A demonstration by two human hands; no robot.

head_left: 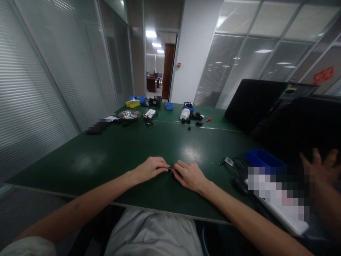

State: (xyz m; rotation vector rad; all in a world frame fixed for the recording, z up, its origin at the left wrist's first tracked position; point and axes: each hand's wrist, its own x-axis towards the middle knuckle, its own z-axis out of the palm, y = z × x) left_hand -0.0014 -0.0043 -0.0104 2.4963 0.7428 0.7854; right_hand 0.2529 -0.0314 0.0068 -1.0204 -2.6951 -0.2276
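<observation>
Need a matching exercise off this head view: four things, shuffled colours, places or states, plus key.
Things:
1. left hand
2. round bowl
3. screwdriver
4. yellow tray

Descriptions:
A. has a red-orange handle
B. fingers at a small item, facing the right hand
C. beside a blue tray, behind the bowl
D. shiny metal, toward the table's far left

Pairs: 1-B, 2-D, 3-A, 4-C

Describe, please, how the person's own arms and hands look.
The left hand and the right hand are bare, with no gloves, rings or watch visible. The left forearm is uncovered below a pale grey sleeve; the right forearm is uncovered too, with no sleeve in view.
</observation>
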